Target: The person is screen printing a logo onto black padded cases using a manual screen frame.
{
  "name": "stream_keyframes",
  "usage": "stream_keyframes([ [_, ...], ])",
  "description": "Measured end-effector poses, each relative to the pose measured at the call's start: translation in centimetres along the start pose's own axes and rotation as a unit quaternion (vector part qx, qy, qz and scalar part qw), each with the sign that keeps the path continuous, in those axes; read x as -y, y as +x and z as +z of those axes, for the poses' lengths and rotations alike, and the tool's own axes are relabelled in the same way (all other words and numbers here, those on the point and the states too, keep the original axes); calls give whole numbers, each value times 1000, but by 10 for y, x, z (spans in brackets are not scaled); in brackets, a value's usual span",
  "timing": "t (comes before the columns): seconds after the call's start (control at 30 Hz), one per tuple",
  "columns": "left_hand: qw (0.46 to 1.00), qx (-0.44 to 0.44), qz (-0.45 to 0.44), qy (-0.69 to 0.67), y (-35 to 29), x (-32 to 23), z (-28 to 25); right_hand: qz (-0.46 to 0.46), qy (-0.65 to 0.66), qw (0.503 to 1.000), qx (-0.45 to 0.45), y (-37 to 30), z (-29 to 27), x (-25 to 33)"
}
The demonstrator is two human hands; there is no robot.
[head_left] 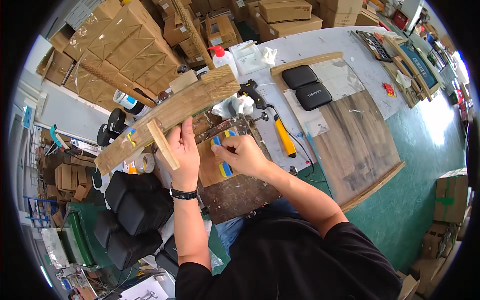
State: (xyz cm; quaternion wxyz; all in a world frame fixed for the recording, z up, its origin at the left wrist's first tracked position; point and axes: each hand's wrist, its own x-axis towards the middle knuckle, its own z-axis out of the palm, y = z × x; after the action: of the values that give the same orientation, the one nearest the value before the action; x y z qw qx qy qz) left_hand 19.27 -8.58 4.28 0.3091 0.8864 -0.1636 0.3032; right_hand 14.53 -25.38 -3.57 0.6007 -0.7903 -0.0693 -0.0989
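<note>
Left hand [182, 145] fingers grip a rough, weathered wooden plank [170, 117]; right hand [242, 155] fingers pinch a blue-yellow block [225, 169].

The left hand [184, 145] is gripping a rough, unfinished wooden plank [170, 116] with coarse grain showing. At five o'clock from it, the right hand [243, 155] is pressing on a smooth pale wooden block [210, 167] bearing glossy blue and yellow plastic pieces [225, 170]. The worn board [240, 192] beneath is looking dark, stained and matt. At two o'clock, two matt black fabric-covered cases [306, 87] are lying on the white desk [325, 42]. At eleven o'clock, cardboard boxes [130, 45] are shining with glossy brown tape.
</note>
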Motion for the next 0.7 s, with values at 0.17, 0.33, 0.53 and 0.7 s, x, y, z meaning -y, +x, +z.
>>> stream_keyframes([
  [0.17, 997, -60, -7, -51, 1, -1, 8, 6, 28, 1000, 8, -6, -12, 6],
  [0.33, 991, -34, -43, -121, -14, 18, 0, -60, 17, 998, -1, -14, -5, 1],
  [0.53, 992, -43, -5, -123, -13, 33, 5, -56, -1, 998, 19, -16, -9, -1],
  [0.7, 994, -73, 73, -40, -14, 46, 0, -74, -10, 997, 18, -17, -12, -6],
])
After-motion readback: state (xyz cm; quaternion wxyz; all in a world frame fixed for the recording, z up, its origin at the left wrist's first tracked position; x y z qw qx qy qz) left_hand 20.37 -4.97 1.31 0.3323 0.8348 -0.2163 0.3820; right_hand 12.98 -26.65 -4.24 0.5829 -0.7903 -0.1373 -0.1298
